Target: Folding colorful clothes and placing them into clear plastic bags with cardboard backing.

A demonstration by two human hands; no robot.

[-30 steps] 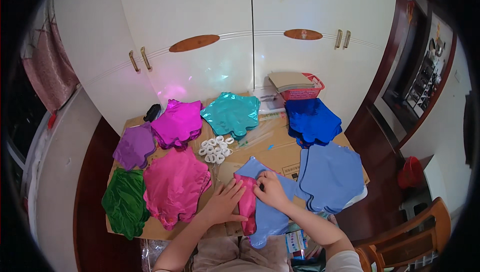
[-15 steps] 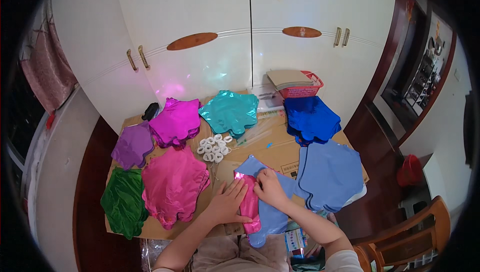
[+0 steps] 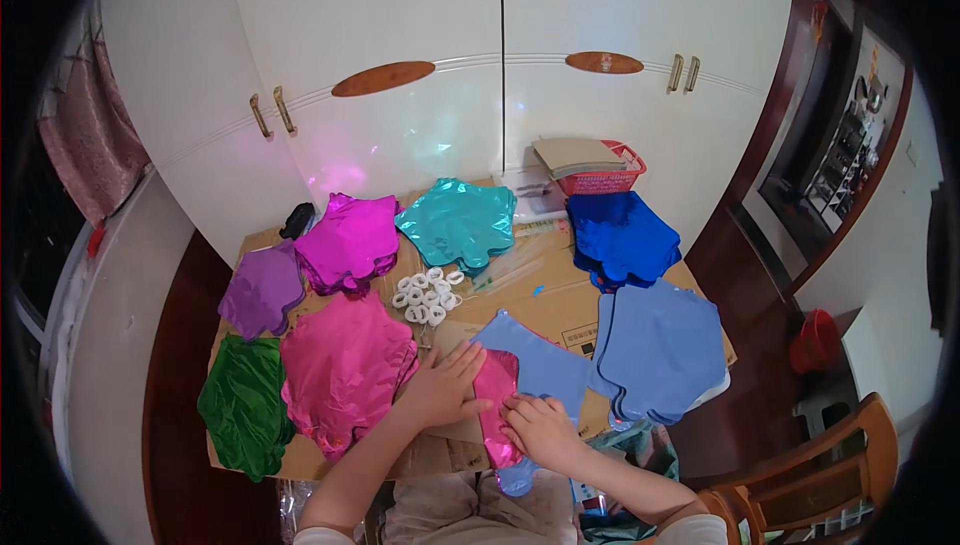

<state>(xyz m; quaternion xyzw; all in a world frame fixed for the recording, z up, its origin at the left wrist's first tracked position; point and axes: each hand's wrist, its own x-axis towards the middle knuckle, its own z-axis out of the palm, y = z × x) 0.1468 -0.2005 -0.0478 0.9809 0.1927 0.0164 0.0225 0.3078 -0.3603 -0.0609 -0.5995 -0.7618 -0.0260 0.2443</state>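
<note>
Pink foil (image 3: 497, 377) by surface (image 3: 570, 305) front edge pressed by L hand (image 3: 440, 390), thumb apart; R hand (image 3: 541, 432) grip unclear; creasing poss. if tugged.

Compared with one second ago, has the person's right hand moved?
Yes: the right hand has moved toward the person's body, away from the white rings lying on the cardboard.

And here's the left forearm (image 3: 365, 465), slanted toward one o'clock, left hand (image 3: 440, 392) palm down, fingers at two, thumb out at three! Right forearm (image 3: 635, 485) points to ten, right hand (image 3: 542, 433) bent-fingered, just beside that left thumb!
</note>
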